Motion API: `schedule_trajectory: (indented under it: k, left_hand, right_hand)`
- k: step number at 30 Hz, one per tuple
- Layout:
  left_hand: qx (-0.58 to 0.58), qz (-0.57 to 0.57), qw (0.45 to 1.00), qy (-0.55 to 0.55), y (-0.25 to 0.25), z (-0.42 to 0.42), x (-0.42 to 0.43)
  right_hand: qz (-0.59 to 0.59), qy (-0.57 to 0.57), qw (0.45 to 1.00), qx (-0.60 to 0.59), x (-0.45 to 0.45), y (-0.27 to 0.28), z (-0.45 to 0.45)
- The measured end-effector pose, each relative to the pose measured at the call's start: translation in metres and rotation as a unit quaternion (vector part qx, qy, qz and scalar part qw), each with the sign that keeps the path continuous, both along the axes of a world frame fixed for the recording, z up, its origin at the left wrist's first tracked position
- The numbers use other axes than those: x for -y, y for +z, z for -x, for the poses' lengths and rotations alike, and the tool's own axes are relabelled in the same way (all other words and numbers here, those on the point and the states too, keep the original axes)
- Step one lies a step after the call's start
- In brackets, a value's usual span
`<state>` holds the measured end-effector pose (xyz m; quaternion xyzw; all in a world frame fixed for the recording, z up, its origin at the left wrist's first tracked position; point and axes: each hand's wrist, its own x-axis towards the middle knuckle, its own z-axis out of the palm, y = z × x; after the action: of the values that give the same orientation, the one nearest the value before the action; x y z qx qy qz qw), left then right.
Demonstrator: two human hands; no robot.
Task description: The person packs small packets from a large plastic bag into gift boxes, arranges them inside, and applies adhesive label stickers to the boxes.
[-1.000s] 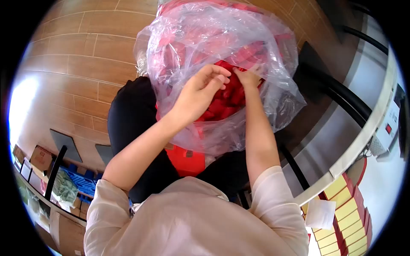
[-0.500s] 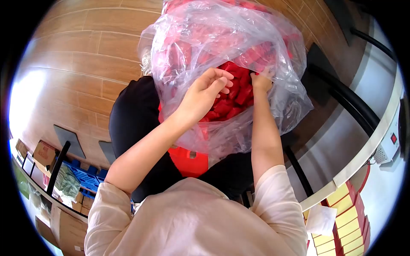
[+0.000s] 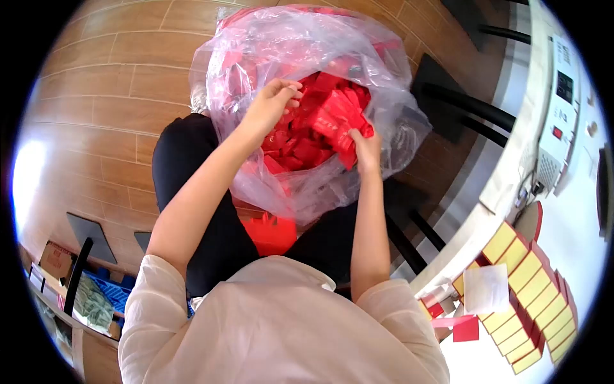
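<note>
A large clear plastic bag (image 3: 224, 96) stands between my knees, its mouth spread wide. Inside lies a heap of glossy red packets (image 3: 281, 144). My right hand (image 3: 366, 148) is closed on the edge of a red packet (image 3: 339, 118) with faint pale print, lifted over the heap; whether it is one packet or several stuck together I cannot make out. Over the left side of the bag's mouth, my left hand (image 3: 274, 105) hovers with loosely bent fingers apart, and nothing shows in it.
At right, a white table (image 3: 460, 249) carries rows of yellow-and-red boxes (image 3: 531, 275), a white sheet (image 3: 485, 289) and a white device with a red switch (image 3: 558, 121). Black table legs (image 3: 470, 105) stand beside the bag. A cardboard box (image 3: 56, 259) and blue crate (image 3: 109, 291) are at lower left.
My right hand has come up out of the bag's right side and now holds a red packet. My left hand has shifted left in view. The view has turned, showing more of the table.
</note>
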<state>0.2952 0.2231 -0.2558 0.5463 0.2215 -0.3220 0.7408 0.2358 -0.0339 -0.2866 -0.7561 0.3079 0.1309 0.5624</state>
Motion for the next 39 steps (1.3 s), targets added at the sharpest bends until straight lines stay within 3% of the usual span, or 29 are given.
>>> schedule_trajectory:
  k: [1,3,5,9,13,18,22,24,31,37,39]
  left_hand:
    - [0.008,0.006,1.000,-0.001,0.002,0.004,-0.002]
    - [0.044,-0.022,0.999,-0.015,0.005,0.013,-0.006]
    - [0.073,-0.007,0.996,-0.048,0.003,0.028,-0.012]
    - [0.079,0.050,0.988,-0.124,0.035,0.077,-0.020]
    - [0.008,0.128,0.991,-0.035,0.060,0.139,-0.011]
    - [0.024,0.223,0.973,0.055,0.071,0.173,-0.003]
    - [0.098,0.167,0.978,0.074,0.073,0.178,0.004]
    - [0.090,0.150,0.971,0.164,0.068,0.171,-0.002]
    - [0.137,0.058,0.972,0.183,0.073,0.169,-0.035]
    - [0.079,0.130,0.977,0.152,0.068,0.191,-0.047]
    - [0.064,0.136,0.976,0.156,0.074,0.196,-0.045]
  right_hand:
    - [-0.120,-0.080,0.989,-0.018,-0.005,0.014,0.017]
    - [-0.249,-0.159,0.955,-0.017,-0.017,0.052,0.047]
    - [-0.307,-0.199,0.931,-0.012,-0.031,0.083,0.070]
    - [-0.334,-0.177,0.926,-0.008,-0.041,0.108,0.108]
    - [-0.348,-0.163,0.923,0.019,-0.059,0.122,0.126]
    - [-0.394,-0.201,0.895,0.060,-0.081,0.121,0.142]
    - [-0.421,-0.219,0.874,0.103,-0.084,0.128,0.140]
    - [-0.448,-0.201,0.861,0.136,-0.079,0.134,0.136]
    - [-0.492,-0.167,0.839,0.161,-0.052,0.151,0.144]
    - [-0.555,-0.176,0.794,0.173,-0.054,0.152,0.148]
    - [-0.628,-0.159,0.745,0.157,-0.050,0.145,0.150]
